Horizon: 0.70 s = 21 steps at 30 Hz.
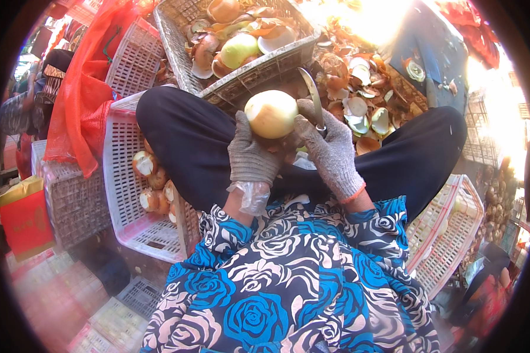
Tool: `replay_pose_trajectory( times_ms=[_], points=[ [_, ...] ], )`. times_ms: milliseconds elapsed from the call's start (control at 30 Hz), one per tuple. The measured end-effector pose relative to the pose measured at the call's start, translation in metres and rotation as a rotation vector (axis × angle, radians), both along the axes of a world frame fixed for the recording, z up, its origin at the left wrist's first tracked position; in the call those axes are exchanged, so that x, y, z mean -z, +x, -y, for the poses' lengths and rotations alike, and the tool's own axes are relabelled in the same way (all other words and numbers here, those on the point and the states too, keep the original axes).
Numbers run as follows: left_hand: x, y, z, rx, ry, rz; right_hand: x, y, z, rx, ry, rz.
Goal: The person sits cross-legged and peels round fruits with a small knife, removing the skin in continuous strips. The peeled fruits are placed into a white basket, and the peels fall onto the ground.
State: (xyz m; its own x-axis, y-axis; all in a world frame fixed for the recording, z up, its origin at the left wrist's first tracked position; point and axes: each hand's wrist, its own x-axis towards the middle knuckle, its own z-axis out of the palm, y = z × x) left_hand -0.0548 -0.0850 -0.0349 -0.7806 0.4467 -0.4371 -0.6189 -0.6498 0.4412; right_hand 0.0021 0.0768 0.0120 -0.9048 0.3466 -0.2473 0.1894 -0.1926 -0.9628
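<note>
A pale, mostly peeled onion (271, 114) sits in my gloved left hand (252, 156), which supports it from below and the left. My right hand (329, 145), in a grey knit glove with an orange cuff edge, grips a small curved knife (312, 95). Its blade points up and away from me, and the handle is mostly hidden in the glove. The right thumb and fingers are close to the onion's right side; I cannot tell whether they touch it. Clear plastic (255, 196) shows at my left wrist.
Ahead stands a dirty plastic crate (256, 68) with onion skins and a pale green onion (239, 50). Loose peelings (357, 103) pile up to its right. At my left, a white crate (119, 176) holds unpeeled onions (157, 181) beside red mesh (77, 110). More crates (450, 238) stand at right.
</note>
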Motion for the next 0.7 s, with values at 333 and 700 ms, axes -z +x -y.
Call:
replay_pose_trajectory(
  times_ms=[333, 700],
  points=[
    [-0.026, 0.012, -0.003, 0.165, -0.121, -0.135, 0.006, 0.0, -0.026, -0.04, -0.355, 0.053],
    [-0.027, 0.012, -0.009, 0.052, 0.118, -0.029, -0.014, 0.001, -0.023, -0.082, 0.075, 0.097]
  ],
)
